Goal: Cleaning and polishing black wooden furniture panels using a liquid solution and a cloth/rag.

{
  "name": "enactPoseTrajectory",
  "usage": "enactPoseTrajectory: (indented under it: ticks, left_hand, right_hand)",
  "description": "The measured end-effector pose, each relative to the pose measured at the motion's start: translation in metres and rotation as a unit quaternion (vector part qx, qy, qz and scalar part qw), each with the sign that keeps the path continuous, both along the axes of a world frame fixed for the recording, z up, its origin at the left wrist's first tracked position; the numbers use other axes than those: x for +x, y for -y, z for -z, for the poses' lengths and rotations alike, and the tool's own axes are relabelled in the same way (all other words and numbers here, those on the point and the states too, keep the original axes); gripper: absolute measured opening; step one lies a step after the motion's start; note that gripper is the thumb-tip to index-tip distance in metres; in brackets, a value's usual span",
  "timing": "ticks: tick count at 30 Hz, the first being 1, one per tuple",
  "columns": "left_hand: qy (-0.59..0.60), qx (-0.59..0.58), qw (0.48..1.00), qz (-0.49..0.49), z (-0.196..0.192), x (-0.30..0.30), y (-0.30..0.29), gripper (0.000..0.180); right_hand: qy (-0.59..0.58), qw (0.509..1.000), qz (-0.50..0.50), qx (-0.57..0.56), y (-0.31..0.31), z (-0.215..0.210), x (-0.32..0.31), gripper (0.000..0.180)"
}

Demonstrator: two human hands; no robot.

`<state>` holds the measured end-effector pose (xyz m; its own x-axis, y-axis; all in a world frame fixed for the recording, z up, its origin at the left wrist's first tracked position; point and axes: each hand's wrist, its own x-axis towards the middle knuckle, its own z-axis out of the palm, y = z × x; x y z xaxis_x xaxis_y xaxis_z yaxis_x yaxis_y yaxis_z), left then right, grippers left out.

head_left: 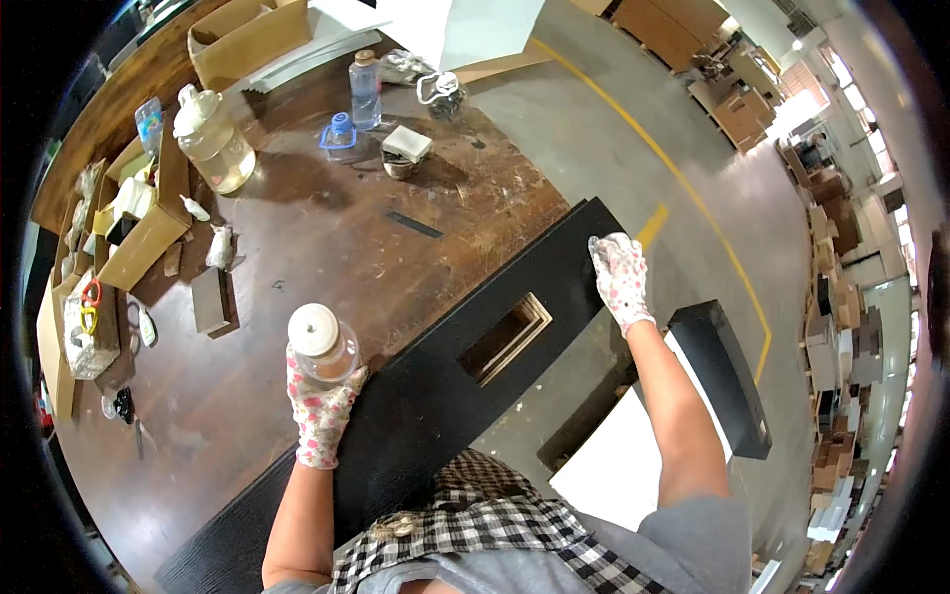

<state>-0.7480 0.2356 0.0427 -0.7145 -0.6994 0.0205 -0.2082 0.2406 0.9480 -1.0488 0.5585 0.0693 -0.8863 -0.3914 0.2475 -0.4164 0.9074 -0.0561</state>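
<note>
Both my hands wear white gloves with pink dots. My left hand (pixel 319 404) is wrapped round a clear plastic jar (pixel 339 358) with a white lid, held upright over the table's near edge. Below it, a long black board (pixel 426 391) lies slantwise along the edge of the brown table (pixel 327 252). A rectangular cut-out with pale wood edges goes through the board. My right hand (pixel 621 277) grips the board's far right end, its fingertips over the corner. The underside of that hold is hidden.
Bottles, a large clear jug (pixel 220 148) and a small dark block (pixel 211 302) stand on the table. Open cardboard boxes (pixel 158 223) line its left side. A black panel (pixel 714 371) and white sheets (pixel 618 460) are at my right, beside the yellow-lined floor.
</note>
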Motion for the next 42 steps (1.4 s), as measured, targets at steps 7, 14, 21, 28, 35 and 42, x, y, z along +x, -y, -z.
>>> enactPoseTrajectory:
  ticks: [7,14,21,28,35,42]
  left_hand:
    - [0.008,-0.02,1.0,0.013,-0.006,-0.007,-0.006,0.072]
    - [-0.014,-0.004,1.0,0.018,0.002,-0.007,-0.005,0.084]
    - [-0.029,-0.028,0.999,0.01,0.001,0.001,0.0,0.079]
    - [-0.024,-0.031,0.999,0.032,-0.003,-0.008,-0.007,0.079]
    - [-0.052,-0.016,0.998,0.035,-0.002,-0.01,-0.005,0.078]
    - [-0.118,-0.055,0.99,0.061,-0.011,-0.013,-0.006,0.073]
  right_hand:
    - [-0.013,1.0,0.024,0.005,-0.009,0.002,-0.025,0.03]
    - [0.017,0.998,0.056,-0.01,-0.005,-0.004,-0.037,0.033]
    - [0.018,0.999,-0.015,-0.034,-0.001,0.02,-0.001,0.025]
    - [-0.056,0.998,0.027,-0.031,0.004,0.007,-0.04,0.036]
    - [0.088,0.903,-0.343,-0.242,0.088,0.0,0.151,0.012]
    - [0.417,0.558,-0.066,-0.714,0.09,-0.055,0.215,0.021]
